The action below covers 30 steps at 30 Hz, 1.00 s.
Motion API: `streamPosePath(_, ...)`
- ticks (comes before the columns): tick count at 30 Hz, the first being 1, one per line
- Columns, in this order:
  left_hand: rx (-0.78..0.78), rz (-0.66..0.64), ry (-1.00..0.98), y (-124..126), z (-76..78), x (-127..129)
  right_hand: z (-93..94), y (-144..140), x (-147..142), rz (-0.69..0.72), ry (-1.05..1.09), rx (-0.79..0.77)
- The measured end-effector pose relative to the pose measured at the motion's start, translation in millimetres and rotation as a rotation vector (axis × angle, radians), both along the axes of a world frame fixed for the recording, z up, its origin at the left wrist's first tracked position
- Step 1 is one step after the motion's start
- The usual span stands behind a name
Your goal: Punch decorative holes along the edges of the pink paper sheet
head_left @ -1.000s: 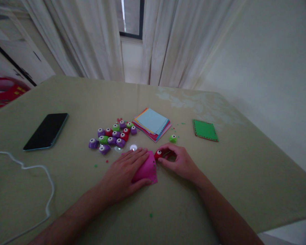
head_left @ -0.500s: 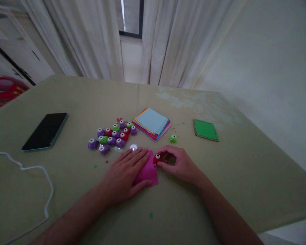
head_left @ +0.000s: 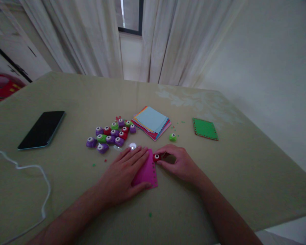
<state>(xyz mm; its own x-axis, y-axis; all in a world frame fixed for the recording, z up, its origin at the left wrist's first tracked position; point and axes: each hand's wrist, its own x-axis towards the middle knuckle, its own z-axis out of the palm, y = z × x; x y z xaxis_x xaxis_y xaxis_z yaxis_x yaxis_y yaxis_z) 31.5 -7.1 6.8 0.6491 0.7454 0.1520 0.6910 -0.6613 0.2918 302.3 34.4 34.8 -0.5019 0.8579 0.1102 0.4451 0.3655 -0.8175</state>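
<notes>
A pink sheet of paper [head_left: 146, 173] lies on the table, with a row of small punched holes along its right edge. My left hand [head_left: 126, 170] rests flat on the sheet, fingers stretched out, covering much of its left part. At the upper right edge of the paper, my right hand [head_left: 177, 160] grips a small red paper punch [head_left: 156, 157] between thumb and fingers. The punch has a white round top with a dark mark, and its far side is hidden by the fingers. A green paper punch [head_left: 172, 137] sits just beyond my right hand.
Several purple, red and green punches [head_left: 110, 139] cluster left of a stack of coloured paper [head_left: 153, 119]. A green sheet with punched edges [head_left: 205, 128] lies to the right. A dark-screened tablet [head_left: 42, 131] and white cable [head_left: 44, 190] are at left. Paper bits are scattered around.
The view has shifted slightly. Both hands stay in nearly the same places, and the red punch, still in my right hand, has tilted a little at the paper's edge.
</notes>
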Motion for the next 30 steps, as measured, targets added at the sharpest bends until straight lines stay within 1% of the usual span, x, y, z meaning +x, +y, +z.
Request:
streamPosePath(6,0.017,0.002,-0.013,0.3,-2.2,0.6,3.3,-1.2,-1.7,0.016,-0.040,0.041)
streamPosePath(11,0.023,-0.003,-0.009,0.7,-3.4,-0.2,-0.4,-1.2,-5.7,0.022,0.000,0.049)
streamPosePath(17,0.043,-0.006,0.011,1.1,-4.3,-0.8,-0.6,-0.7,-6.0,0.076,0.049,0.066)
streamPosePath(30,0.008,-0.004,-0.035,0.1,-2.9,-0.2,2.5,-0.9,-5.2,0.066,0.031,0.017)
